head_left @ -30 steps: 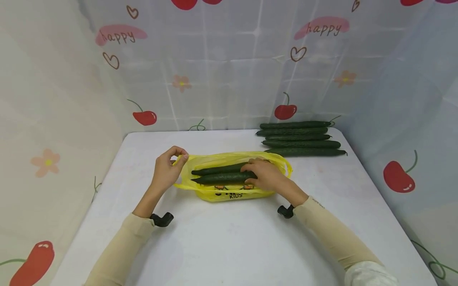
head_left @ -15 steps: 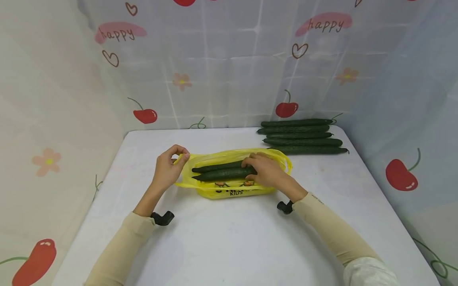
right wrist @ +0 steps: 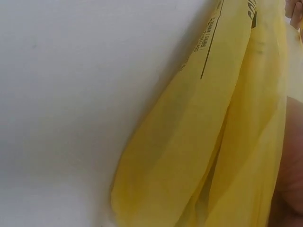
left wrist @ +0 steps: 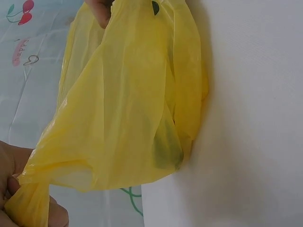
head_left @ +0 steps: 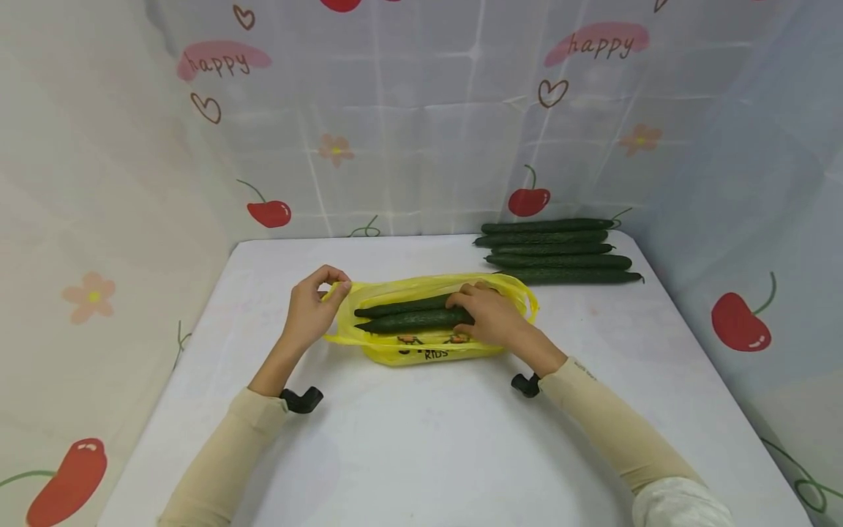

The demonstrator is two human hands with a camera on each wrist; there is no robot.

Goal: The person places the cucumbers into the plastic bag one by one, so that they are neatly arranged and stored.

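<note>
A yellow plastic bag point(head_left: 382, 356) lies on its side mid-table, its mouth spread wide. My left hand point(head_left: 311, 311) pinches the bag's left handle; the left wrist view shows the plastic point(left wrist: 128, 94) pulled taut from those fingers. Inside the mouth, a front cucumber point(head_left: 402, 322) and a rear cucumber point(head_left: 395, 308) lie side by side, pointing left. My right hand point(head_left: 495, 316) reaches over the bag's right part and grips the cucumbers' right end, fingers above and thumb in front. That end is hidden beneath the hand. In the right wrist view, plastic point(right wrist: 165, 142) covers most of the work.
Several more cucumbers point(head_left: 560, 261) lie in a row at the table's back right, the nearest one just behind the bag. The white tabletop point(head_left: 421, 439) stretches in front. A printed curtain point(head_left: 421, 132) stands along the back and both sides.
The head view has shifted slightly. Both hands keep their holds on the bag handle and the cucumbers, and the cucumbers stay in place within the bag.
</note>
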